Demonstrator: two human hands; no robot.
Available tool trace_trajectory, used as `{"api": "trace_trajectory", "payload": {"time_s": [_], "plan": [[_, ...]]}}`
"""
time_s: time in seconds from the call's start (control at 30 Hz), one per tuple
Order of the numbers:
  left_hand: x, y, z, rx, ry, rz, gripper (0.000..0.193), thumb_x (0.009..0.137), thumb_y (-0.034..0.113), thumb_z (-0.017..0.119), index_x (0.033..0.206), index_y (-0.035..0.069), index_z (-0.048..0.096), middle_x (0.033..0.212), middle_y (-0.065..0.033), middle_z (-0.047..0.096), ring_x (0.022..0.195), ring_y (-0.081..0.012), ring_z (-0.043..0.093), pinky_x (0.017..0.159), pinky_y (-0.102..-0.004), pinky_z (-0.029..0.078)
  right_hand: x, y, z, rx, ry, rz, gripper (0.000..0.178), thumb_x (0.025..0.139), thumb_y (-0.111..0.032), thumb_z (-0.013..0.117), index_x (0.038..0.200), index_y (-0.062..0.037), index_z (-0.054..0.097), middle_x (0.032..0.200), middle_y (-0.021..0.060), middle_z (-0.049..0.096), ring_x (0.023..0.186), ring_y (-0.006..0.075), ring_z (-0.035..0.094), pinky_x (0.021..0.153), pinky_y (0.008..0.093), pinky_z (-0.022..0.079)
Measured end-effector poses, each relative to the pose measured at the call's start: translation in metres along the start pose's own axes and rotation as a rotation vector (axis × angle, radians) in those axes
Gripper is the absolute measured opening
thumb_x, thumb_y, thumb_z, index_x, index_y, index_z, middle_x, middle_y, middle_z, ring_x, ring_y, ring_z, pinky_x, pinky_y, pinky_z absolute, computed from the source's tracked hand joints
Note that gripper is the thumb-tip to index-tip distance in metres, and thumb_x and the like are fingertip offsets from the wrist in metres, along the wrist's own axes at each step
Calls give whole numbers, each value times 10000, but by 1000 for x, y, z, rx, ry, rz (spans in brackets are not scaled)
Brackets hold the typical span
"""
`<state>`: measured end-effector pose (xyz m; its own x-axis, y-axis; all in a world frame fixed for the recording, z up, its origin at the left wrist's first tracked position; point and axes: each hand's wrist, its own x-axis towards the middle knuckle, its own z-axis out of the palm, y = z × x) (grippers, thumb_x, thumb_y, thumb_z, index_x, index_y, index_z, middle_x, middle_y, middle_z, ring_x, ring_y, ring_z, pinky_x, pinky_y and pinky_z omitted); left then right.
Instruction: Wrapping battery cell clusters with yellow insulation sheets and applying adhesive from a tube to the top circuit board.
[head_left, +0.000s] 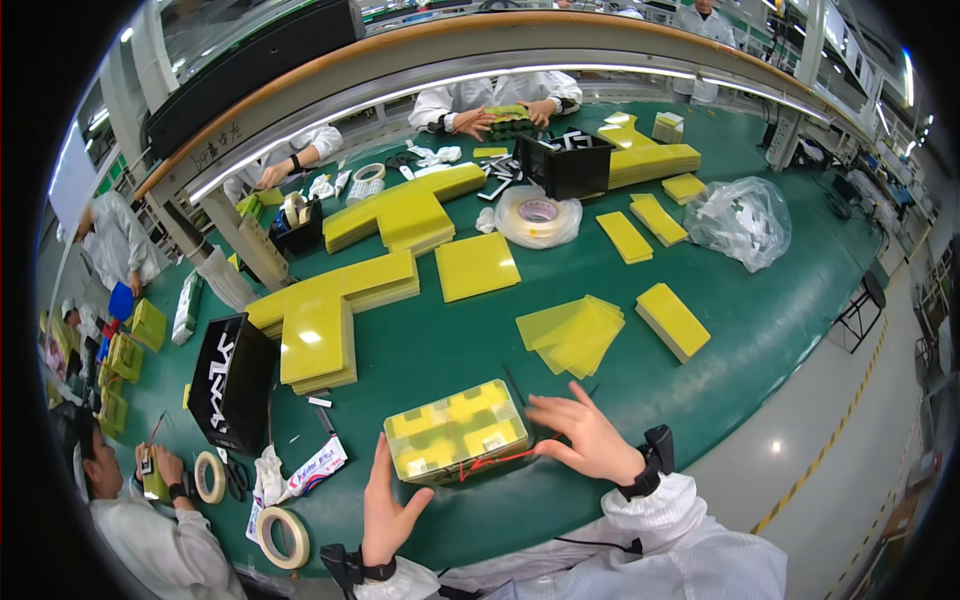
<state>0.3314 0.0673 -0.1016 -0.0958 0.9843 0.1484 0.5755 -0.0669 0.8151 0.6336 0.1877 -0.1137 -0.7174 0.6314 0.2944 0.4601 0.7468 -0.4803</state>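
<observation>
A block of yellow parts wrapped in clear film [457, 430] lies on the green table [770, 300] right in front of me. My left hand [388, 503] is flat and upright against the block's near left corner, fingers together. My right hand [583, 435] rests beside the block's right end with fingers spread, and a thin red strip [497, 461] runs from its fingertips along the block's near side. Whether the fingers pinch the strip I cannot tell.
Stacks of yellow sheets [574, 333] and T-shaped yellow piles [328, 310] cover the table, with a black box [232, 383], tape rolls [281, 536], a film roll [538, 214] and a clear bag [743, 220]. Other workers sit at my left [150, 520] and across the table [497, 100].
</observation>
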Motion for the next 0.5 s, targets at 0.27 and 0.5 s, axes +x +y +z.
{"api": "trace_trajectory", "payload": {"time_s": [0.27,0.5], "plan": [[27,-30,13,-341,-71,-27,875,577,76,877,1283,-1,365,1198,-109,543,1113,-192,539,941,-337,448,45,0,-13,570,-96,-9,944,696,-305,807,1409,32,290,1393,223,408,1251,354,443,1029,386,376],[38,-45,15,-387,-38,22,835,495,105,905,1192,-1,458,1118,-87,591,1041,-178,576,906,-323,471,55,16,-4,583,-53,-94,828,636,-284,854,1281,59,464,1255,182,528,1167,291,521,988,361,412]]}}
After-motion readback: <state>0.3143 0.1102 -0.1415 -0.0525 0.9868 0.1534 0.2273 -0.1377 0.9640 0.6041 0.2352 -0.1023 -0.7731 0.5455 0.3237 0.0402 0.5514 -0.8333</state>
